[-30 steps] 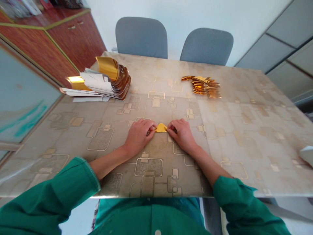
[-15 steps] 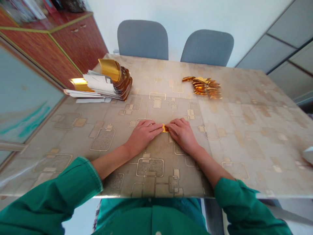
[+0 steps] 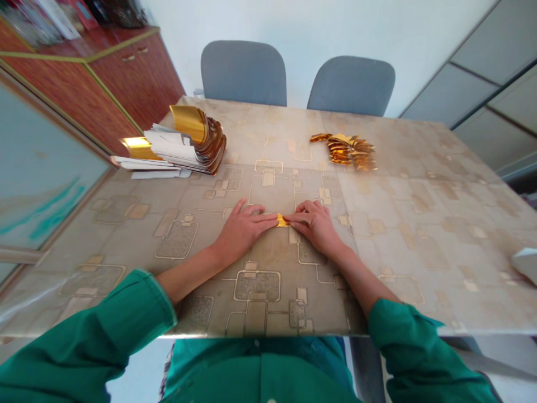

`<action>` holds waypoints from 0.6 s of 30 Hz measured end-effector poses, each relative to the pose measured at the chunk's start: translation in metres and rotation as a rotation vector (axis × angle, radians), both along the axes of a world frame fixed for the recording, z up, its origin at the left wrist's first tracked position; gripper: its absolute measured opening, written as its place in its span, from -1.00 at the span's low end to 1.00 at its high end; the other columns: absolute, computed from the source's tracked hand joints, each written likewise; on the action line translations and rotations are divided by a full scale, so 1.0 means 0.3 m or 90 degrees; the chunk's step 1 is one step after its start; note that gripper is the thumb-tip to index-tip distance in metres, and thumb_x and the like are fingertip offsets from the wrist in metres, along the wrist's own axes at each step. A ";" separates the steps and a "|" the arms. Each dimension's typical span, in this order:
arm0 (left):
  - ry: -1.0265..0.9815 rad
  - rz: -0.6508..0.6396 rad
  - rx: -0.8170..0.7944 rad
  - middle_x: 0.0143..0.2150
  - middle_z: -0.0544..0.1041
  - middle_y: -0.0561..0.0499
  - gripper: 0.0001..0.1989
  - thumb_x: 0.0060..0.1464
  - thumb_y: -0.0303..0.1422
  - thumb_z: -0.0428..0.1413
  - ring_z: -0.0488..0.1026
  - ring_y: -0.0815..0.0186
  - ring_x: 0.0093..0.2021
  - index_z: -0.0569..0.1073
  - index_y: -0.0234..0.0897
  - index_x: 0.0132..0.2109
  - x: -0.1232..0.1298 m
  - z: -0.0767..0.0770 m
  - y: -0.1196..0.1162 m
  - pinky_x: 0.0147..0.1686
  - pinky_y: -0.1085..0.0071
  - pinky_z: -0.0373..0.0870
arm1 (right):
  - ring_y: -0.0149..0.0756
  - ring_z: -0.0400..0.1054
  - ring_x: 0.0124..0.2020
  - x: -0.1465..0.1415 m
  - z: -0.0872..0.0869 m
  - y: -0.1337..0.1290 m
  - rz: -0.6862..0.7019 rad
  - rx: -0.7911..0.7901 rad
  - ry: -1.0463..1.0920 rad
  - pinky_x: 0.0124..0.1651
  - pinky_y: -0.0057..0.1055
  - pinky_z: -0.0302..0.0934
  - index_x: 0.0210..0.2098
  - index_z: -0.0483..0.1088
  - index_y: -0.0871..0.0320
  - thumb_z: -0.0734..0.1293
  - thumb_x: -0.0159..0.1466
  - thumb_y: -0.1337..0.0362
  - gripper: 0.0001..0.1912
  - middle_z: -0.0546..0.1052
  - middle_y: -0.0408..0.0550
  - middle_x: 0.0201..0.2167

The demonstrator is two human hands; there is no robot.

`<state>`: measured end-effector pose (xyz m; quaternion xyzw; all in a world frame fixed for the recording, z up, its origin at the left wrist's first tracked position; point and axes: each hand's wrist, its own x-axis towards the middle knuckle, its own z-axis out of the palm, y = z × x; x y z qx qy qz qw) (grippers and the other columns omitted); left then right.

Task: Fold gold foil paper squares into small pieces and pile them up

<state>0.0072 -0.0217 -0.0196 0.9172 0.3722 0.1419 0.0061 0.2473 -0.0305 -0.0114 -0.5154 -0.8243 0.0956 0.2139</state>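
Your left hand [image 3: 242,230] and right hand [image 3: 314,225] lie flat, fingertips pressing in from either side on a small folded gold-foil piece [image 3: 281,221], which sits between them near the middle of the surface [image 3: 419,246].

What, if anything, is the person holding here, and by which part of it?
A small folded gold foil piece, held at its two ends: the fingers of the left hand and right hand press it against the table.
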 end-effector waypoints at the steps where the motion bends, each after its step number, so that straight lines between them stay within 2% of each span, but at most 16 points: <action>1: 0.008 -0.008 0.011 0.16 0.52 0.12 -0.65 0.33 -0.43 0.03 0.37 0.12 0.15 0.46 0.03 0.16 0.002 0.003 -0.002 0.28 -0.14 -0.02 | -0.23 0.25 -0.17 0.000 0.000 -0.001 0.001 0.004 0.000 -0.10 -0.30 0.04 -0.12 0.59 -0.11 0.36 0.34 0.20 -0.82 0.48 -0.07 -0.24; 6: 0.027 -0.042 0.025 0.15 0.51 0.05 -0.61 0.34 -0.48 -0.02 0.39 0.20 0.11 0.39 -0.04 0.22 0.018 0.013 -0.007 0.33 -0.08 -0.07 | -0.22 0.23 -0.18 -0.021 0.010 -0.017 0.012 0.073 -0.078 -0.05 -0.26 0.03 -0.10 0.58 -0.05 0.31 0.38 0.22 -0.80 0.52 -0.07 -0.26; 11: 0.032 -0.031 0.023 0.14 0.49 -0.01 -0.63 0.35 -0.48 -0.05 0.39 0.20 0.12 0.39 -0.11 0.21 0.026 0.008 -0.003 0.33 -0.06 -0.05 | -0.22 0.21 -0.19 -0.026 0.017 -0.024 0.036 0.134 -0.133 -0.04 -0.26 0.01 -0.15 0.58 -0.03 0.33 0.36 0.21 -0.83 0.54 -0.10 -0.28; 18: 0.040 -0.017 0.033 0.12 0.48 -0.07 -0.65 0.34 -0.46 -0.05 0.39 0.16 0.11 0.39 -0.16 0.20 0.028 0.007 -0.004 0.30 -0.07 0.03 | -0.23 0.21 -0.19 -0.020 0.024 -0.019 0.056 0.152 -0.147 -0.01 -0.27 -0.01 -0.20 0.58 -0.01 0.33 0.36 0.24 -0.85 0.54 -0.10 -0.28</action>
